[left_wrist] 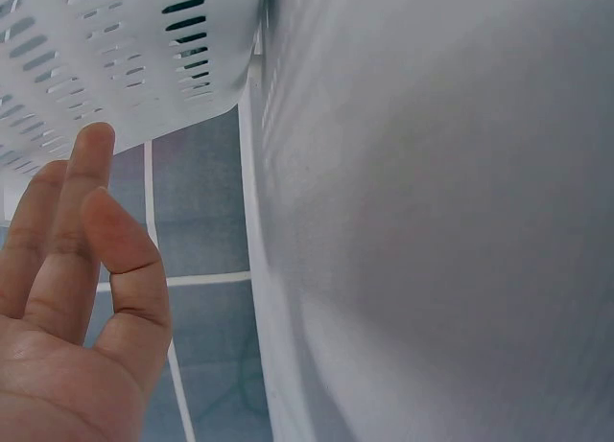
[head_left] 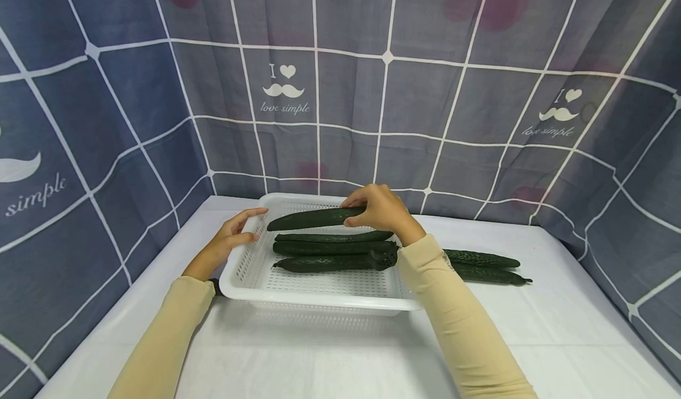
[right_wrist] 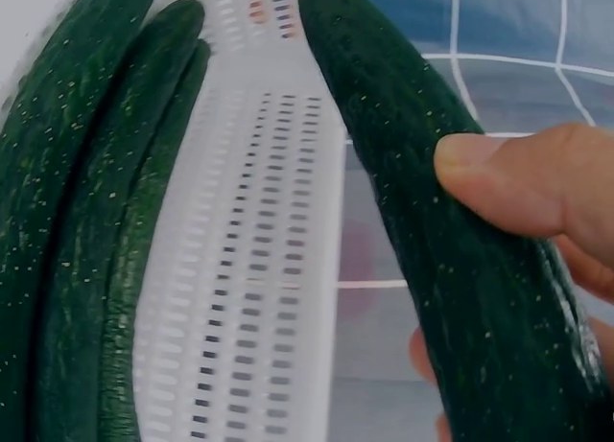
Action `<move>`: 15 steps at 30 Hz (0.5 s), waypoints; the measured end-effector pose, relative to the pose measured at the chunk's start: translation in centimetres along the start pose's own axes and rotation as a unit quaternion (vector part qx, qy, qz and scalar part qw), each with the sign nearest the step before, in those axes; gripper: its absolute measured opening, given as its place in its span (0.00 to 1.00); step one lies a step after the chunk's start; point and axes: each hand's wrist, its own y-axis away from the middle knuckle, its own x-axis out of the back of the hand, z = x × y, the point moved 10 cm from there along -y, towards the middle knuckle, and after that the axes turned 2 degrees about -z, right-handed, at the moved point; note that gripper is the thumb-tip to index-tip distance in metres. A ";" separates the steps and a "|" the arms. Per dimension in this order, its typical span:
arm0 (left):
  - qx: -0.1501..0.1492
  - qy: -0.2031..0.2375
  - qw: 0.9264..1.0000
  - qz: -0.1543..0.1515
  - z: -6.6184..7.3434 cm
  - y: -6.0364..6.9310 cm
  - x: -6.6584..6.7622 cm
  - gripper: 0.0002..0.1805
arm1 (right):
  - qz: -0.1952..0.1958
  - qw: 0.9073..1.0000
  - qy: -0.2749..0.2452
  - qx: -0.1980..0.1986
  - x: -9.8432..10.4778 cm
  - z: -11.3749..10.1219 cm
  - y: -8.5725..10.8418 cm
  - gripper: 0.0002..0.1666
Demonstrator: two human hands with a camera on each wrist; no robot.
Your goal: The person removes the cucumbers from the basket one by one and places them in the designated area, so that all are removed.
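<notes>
My right hand (head_left: 380,210) grips a dark green cucumber (head_left: 314,219) near its right end, above the back part of a white perforated plastic basket (head_left: 330,302). In the right wrist view the thumb (right_wrist: 508,183) presses on one side of the cucumber, with fingers behind it. Three more cucumbers (head_left: 327,263) lie side by side across the basket floor. At the basket's left end is my left hand (head_left: 226,239). Its fingers are extended and lightly bent beside the basket wall in the left wrist view; firm contact cannot be made out.
Two cucumbers (head_left: 481,259) lie on the white-covered table (head_left: 319,357) right of the basket, their left ends hidden by my right forearm. A grey-blue checked curtain (head_left: 346,91) encloses the back and sides of the table.
</notes>
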 end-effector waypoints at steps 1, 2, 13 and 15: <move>0.000 0.002 1.000 -0.001 0.0 0.0 0.0 0.32 | 0.001 1.000 0.000 0.001 0.2 -0.1 0.1 0.21; -0.001 0.004 1.000 -0.001 -0.1 0.0 0.1 0.32 | 0.002 1.000 -0.001 0.002 0.4 -0.2 0.3 0.21; -0.005 0.010 1.000 -0.009 -0.1 -0.1 0.0 0.31 | 0.019 0.998 -0.047 0.026 2.3 -0.8 2.0 0.21; -0.009 0.012 1.000 -0.009 -0.1 -0.1 0.0 0.31 | 0.024 0.998 -0.057 0.028 2.7 -0.8 2.4 0.21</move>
